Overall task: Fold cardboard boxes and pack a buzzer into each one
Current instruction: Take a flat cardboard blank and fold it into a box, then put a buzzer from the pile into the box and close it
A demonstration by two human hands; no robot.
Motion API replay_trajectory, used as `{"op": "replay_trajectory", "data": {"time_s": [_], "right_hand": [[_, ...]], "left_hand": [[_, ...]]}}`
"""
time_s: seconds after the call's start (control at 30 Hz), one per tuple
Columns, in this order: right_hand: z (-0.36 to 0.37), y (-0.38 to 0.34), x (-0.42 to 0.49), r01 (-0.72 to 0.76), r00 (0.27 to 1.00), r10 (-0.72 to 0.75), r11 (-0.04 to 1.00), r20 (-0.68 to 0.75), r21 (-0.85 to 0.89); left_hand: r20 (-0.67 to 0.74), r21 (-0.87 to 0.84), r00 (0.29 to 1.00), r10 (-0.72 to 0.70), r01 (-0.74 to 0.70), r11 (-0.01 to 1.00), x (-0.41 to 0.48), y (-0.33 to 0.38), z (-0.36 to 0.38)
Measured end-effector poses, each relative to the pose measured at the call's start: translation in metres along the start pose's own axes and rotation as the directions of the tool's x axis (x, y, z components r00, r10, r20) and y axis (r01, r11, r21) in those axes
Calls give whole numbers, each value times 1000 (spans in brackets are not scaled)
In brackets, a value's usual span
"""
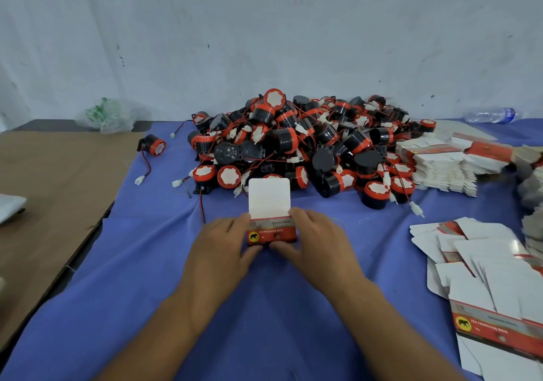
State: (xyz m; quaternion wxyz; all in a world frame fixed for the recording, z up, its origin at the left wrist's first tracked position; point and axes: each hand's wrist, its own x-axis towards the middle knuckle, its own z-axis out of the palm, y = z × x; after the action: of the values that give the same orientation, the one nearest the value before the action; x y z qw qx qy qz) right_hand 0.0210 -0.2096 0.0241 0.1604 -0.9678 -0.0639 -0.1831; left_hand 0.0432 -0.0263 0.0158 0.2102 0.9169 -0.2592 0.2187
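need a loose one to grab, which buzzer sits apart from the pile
The lone buzzer left of the pile, by the brown cardboard; others are heaped.

The box (271, 232) is at the middle of the cloth (264, 307), held between the left hand (223, 242) on its left side and the right hand (316, 239) on its right. Just behind it lies the buzzer pile (308, 145), with a lone buzzer (152, 144) apart to the pile's left. A stack of flats (440, 163) lies right of the pile, and loose flats (484, 278) are spread nearer, right of the hands. A cardboard sheet (58, 175) lies left of the cloth, with a bag (107, 115) behind it. A bottle (490, 115) lies far right by the wall.
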Motion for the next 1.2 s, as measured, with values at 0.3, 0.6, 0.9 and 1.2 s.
{"op": "replay_trajectory", "data": {"time_s": [0.3,0.6,0.9,1.2], "right_hand": [[15,-8,-15,-260,953,299,754,37,603],[-10,12,-5,-335,942,304,855,142,396],[-17,27,114,64,935,-80,996,345,58],[19,30,151,231,842,-136,966,522,-120]], "left_hand": [[144,-732,899,-414,378,567,-3,-7,2],[248,-376,955,-161,248,893,-8,-19,4],[339,-446,926,-166,313,838,-9,-27,-2],[397,-426,911,-109,288,858,-9,-27,-6]]}}
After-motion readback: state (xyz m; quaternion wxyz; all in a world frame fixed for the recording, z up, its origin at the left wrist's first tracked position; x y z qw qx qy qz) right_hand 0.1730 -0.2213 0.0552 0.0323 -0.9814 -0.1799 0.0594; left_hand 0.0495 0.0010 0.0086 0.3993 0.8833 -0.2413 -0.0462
